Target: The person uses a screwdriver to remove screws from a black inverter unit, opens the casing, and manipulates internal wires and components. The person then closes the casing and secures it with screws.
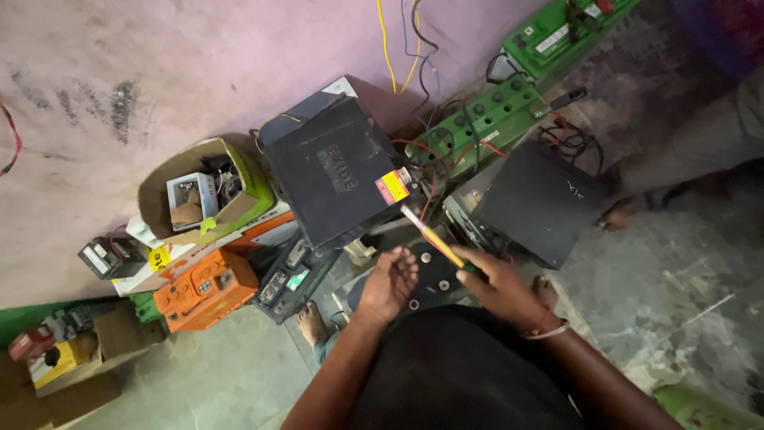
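Fingers of right hand (500, 288) pinching yellow screwdriver (434, 236), left hand (387, 284) curled loosely, fingers apart, beside it

boxes and stickers lying along the pink wall

an open brown carton (195, 199) with a green side is sitting left of the black case; a yellow-and-red square label (391, 188) is sticking to that case's corner; a small yellow tag (159, 257) is showing by the orange box (205, 289); another brown carton (79, 358) is resting far left.
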